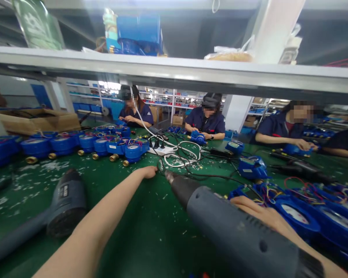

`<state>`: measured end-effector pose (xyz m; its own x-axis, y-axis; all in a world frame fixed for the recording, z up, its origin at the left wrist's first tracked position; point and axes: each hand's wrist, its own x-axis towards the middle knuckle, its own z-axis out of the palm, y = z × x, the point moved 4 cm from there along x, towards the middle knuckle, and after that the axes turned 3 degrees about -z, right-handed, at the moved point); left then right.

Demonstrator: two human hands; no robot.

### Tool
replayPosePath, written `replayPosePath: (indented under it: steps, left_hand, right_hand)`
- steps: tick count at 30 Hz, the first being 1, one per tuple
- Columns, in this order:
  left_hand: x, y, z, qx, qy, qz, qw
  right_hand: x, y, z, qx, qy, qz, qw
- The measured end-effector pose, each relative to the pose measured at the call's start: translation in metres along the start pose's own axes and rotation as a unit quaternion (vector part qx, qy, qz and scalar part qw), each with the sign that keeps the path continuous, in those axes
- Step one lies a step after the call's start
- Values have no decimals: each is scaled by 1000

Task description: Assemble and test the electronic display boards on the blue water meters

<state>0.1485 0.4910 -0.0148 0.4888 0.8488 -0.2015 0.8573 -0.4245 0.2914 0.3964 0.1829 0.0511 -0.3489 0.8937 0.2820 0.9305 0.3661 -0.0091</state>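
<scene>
My left hand stretches forward over the green bench, its fingers closed at a loop of black cable. A dark grey heat gun looms large at the right, its metal nozzle pointing at the spot just right of that hand. Behind the gun's body shows my right hand, with the gun passing in front of my forearm. The hand appears closed on the gun, though most of the grip is hidden. Blue meters with loose coloured wires lie right beside it.
A second heat gun lies at the left. Blue meters with brass fittings line the back left. A white power strip and tangled cords occupy the centre. Several co-workers sit opposite. A white shelf crosses overhead.
</scene>
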Motion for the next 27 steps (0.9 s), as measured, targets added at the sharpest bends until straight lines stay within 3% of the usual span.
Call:
replayPosePath:
  steps: [4,9,13,17,22,24,27]
  left_hand:
    - [-16,-10,-11,-35,19,-7,999]
    - [-59,-7,-47,-72,111,-28,991]
    - [-113,11,-77,-113,202,-17,973]
    - [-188,36,-89,-164,269,-5,949]
    - [-292,65,-69,-200,305,17,931]
    - [-328,68,-50,-227,324,14,918]
    - [-371,64,-8,-256,334,-22,907]
  right_hand:
    - [10,-38,-1,25,-63,-30,997]
    - [35,-66,1,36,-88,-52,994]
    - [50,-90,8,16,-80,-84,993]
    - [71,-106,29,2,-77,-83,994]
    - [96,-109,62,-11,-82,-94,992]
    - [100,-109,74,-12,-85,-109,990]
    - [99,-110,86,-3,-87,-136,987]
